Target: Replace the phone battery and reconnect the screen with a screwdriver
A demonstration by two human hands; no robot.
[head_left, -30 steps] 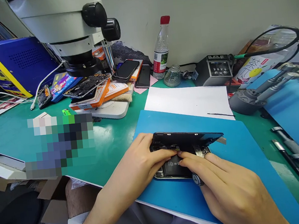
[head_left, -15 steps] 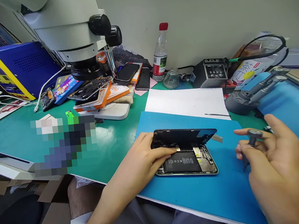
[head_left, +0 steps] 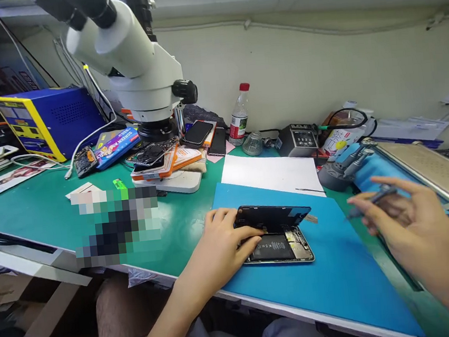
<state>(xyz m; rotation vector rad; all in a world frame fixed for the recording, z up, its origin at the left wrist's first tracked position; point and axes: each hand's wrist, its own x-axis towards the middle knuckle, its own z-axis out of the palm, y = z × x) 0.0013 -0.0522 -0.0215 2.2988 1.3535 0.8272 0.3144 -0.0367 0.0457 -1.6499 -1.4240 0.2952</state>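
Note:
An opened smartphone [head_left: 301,247] lies on the blue mat [head_left: 300,293], its battery and inner parts exposed. The screen [head_left: 276,215] is tilted up along the far edge, with its dark inner side facing me. My left hand [head_left: 226,242] is closed on the phone's left end, the thumb along the body and a finger reaching between screen and body. To the right of the mat, my right hand [head_left: 416,224] grips a small grey screwdriver [head_left: 383,193], held aslant in the air, apart from the phone. The screwdriver's tip points left and is blurred.
A microscope [head_left: 136,71] stands at back left over stacked phones and boxes. Beside a water bottle [head_left: 239,116] are a small jar [head_left: 253,144] and a black device [head_left: 298,139]. White paper [head_left: 268,172] lies behind the mat, a grey tool holder [head_left: 334,175] to its right.
The view has tilted up and drawn back. The screwdriver in my right hand has swung from near upright to slanting, tip leftward. My left hand keeps its hold on the phone.

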